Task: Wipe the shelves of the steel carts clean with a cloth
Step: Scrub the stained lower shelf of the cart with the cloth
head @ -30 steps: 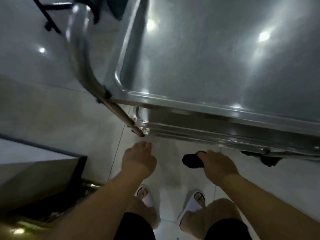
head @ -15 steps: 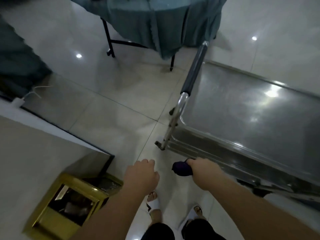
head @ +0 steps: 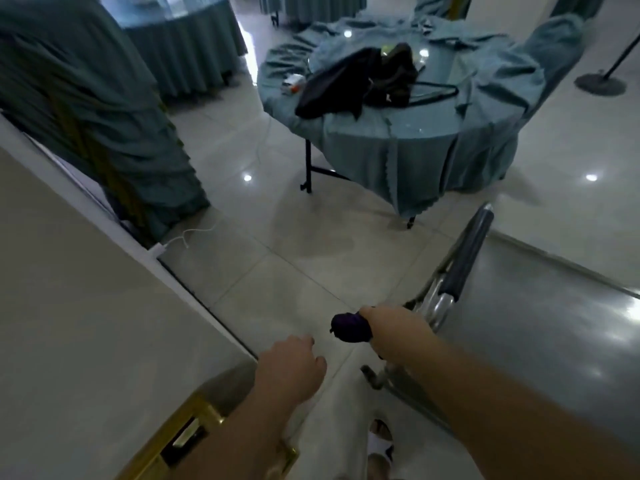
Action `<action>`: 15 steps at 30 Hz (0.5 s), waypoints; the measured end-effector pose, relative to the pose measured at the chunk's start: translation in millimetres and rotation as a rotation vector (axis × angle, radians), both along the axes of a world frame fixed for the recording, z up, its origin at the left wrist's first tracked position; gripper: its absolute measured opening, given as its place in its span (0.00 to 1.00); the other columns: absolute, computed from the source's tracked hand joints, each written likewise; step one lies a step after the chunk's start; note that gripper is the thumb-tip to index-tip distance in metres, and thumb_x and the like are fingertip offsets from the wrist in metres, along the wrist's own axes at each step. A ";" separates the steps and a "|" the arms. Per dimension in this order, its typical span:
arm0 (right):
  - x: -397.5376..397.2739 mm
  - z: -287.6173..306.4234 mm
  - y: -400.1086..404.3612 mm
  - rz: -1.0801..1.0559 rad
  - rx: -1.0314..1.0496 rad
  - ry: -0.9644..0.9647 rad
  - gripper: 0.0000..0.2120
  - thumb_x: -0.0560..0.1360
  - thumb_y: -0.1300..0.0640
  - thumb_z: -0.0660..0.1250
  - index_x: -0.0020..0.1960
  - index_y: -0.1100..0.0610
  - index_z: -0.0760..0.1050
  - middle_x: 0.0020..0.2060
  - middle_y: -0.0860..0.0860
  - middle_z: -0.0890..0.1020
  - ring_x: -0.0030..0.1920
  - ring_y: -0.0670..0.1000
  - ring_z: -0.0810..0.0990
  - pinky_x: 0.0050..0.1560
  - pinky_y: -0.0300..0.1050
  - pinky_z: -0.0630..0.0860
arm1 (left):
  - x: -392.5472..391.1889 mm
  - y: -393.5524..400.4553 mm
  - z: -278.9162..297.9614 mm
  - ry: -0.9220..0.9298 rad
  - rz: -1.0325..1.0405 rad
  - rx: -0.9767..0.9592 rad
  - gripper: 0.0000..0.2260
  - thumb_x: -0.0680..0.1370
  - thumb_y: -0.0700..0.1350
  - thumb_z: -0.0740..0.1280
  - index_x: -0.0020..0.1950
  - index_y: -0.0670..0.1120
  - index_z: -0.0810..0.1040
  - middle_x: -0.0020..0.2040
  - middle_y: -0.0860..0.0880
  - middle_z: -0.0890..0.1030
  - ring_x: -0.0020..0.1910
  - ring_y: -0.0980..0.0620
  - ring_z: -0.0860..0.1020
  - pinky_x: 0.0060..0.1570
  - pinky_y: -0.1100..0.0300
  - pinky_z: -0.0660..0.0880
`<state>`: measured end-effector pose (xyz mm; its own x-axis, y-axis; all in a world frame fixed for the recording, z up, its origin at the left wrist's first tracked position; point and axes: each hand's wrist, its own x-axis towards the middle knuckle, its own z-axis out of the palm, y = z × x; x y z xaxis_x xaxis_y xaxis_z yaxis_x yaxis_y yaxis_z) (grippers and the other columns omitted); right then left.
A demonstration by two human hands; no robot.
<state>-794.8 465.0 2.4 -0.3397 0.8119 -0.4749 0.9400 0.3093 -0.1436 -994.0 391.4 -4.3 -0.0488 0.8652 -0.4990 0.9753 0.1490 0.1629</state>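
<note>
Head view: right hand (head: 394,336) grips a bunched dark purple cloth (head: 350,327), soft wad poking out of the fist, held over the tiled floor (head: 294,258) just left of the steel cart (head: 540,327). Cart's top shelf is flat, brushed, shiny metal with a raised rim; its handle (head: 467,252) is a chrome tube with a dark sleeve. Left hand (head: 291,370) hangs loosely curled, holding nothing (idle). Glossy pale tiles. Round table (head: 408,133) draped in teal fabric carries a black bag (head: 356,81). Brass-coloured bin (head: 201,420) bottom left.
</note>
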 end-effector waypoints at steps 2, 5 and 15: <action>2.6 10.6 27.9 0.035 0.047 -0.019 0.11 0.79 0.59 0.65 0.60 0.51 0.72 0.50 0.51 0.78 0.48 0.54 0.80 0.51 0.52 0.81 | 1.0 25.0 12.8 0.013 0.031 0.033 0.22 0.82 0.60 0.58 0.72 0.51 0.74 0.66 0.48 0.79 0.62 0.46 0.79 0.61 0.51 0.76; 7.7 21.5 65.9 0.071 0.074 -0.065 0.10 0.80 0.58 0.65 0.60 0.53 0.72 0.48 0.51 0.74 0.46 0.54 0.76 0.49 0.50 0.78 | 4.8 64.9 29.7 0.016 0.061 0.083 0.21 0.83 0.59 0.59 0.71 0.50 0.75 0.66 0.48 0.81 0.62 0.47 0.80 0.60 0.53 0.77; 26.9 20.7 184.2 -0.031 -0.024 -0.045 0.11 0.79 0.60 0.65 0.60 0.53 0.74 0.49 0.51 0.78 0.51 0.54 0.80 0.53 0.48 0.79 | 16.7 206.7 35.5 0.077 -0.084 0.034 0.24 0.84 0.60 0.57 0.76 0.50 0.71 0.68 0.47 0.79 0.65 0.45 0.78 0.61 0.51 0.75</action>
<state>-768.0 649.3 23.1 -0.2925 0.8100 -0.5083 0.9548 0.2772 -0.1078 -977.2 598.1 31.2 -0.0128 0.8844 -0.4666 0.9940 0.0621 0.0903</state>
